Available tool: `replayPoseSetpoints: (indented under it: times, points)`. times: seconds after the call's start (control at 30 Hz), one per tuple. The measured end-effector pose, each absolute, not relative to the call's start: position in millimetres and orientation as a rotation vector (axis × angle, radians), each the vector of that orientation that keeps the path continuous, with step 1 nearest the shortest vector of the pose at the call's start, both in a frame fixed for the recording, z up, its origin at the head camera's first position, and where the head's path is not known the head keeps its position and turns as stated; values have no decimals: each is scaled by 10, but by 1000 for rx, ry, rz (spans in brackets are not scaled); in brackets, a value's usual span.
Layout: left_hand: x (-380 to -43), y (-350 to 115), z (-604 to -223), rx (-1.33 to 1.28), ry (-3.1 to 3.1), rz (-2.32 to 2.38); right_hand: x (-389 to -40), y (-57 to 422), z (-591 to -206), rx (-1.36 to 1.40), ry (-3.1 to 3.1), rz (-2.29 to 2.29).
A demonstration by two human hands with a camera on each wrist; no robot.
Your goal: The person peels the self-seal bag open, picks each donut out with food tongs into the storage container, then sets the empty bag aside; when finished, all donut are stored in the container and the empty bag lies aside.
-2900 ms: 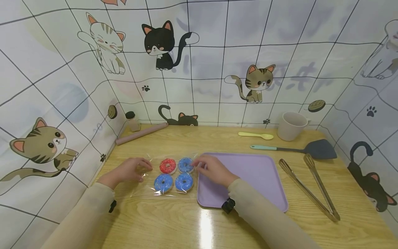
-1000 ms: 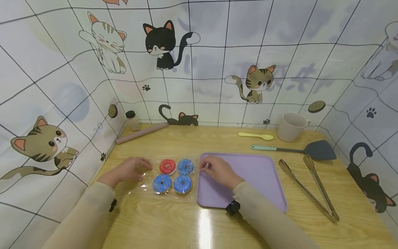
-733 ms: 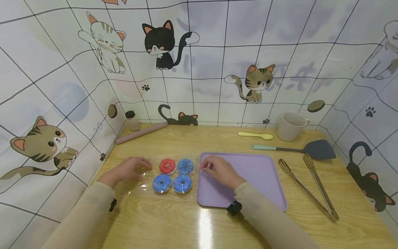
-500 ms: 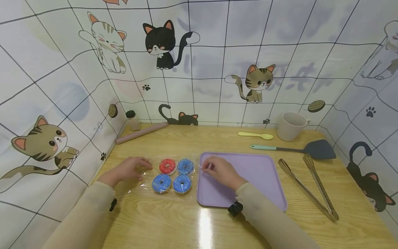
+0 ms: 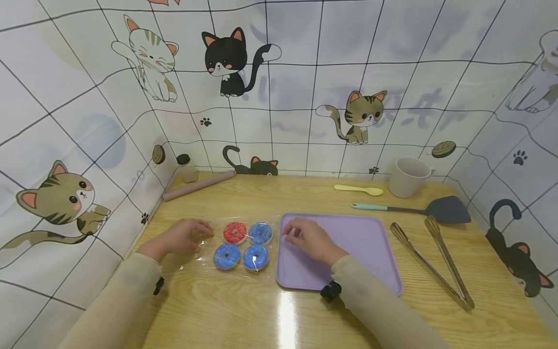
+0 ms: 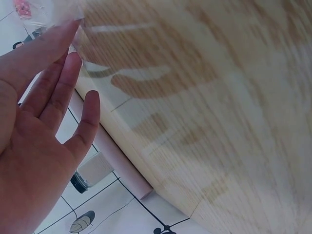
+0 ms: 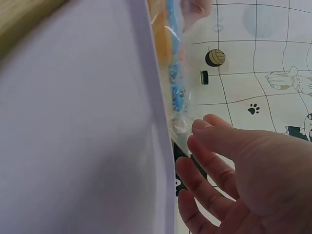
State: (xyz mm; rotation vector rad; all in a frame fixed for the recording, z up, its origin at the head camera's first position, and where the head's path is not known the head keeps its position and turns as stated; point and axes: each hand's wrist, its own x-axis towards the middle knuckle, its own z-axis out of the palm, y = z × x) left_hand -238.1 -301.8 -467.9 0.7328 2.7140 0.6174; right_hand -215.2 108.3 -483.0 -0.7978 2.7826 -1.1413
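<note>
A clear plastic bag (image 5: 205, 261) lies on the wooden table with one red donut (image 5: 235, 233) and several blue donuts (image 5: 255, 257) inside, all sprinkled. My left hand (image 5: 183, 236) is at the bag's left end, thumb and index finger apart. In the left wrist view, its thumb tip meets the clear film while the other fingers extend loosely. My right hand (image 5: 311, 240) hovers over the left side of a lilac tray (image 5: 357, 252), just beyond the bag's right edge. Its fingers curve loosely. In the right wrist view, the film ends near the thumb; contact is unclear.
Behind the bag lie a rolling pin (image 5: 198, 185) and a black-lidded jar (image 5: 186, 168). Right of the tray are metal tongs (image 5: 436, 261). A spatula (image 5: 449, 210), yellow spoon (image 5: 358, 189) and beige mug (image 5: 409, 177) stand or lie at the back right.
My right hand has moved off the upper blue donut to the right, over the tray. The lower blue donuts have shifted slightly left. The left hand has stayed almost still.
</note>
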Motion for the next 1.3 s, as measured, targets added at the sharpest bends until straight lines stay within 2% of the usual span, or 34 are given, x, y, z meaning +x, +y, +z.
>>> replayPoseSetpoints:
  times: [0.17,0.47,1.3]
  points:
    - [-2380,-3013,-4657,754,2711,625,-2249,998,-4800,-856,2712,-1217]
    - [-2370,-2970,-4681,753,2694,662,-2370,877,-4808,-818,2779,-1094]
    - [-2376,-2990,-4665,685,2699,634,-2318,1097,-4797,-628,2843,-1052]
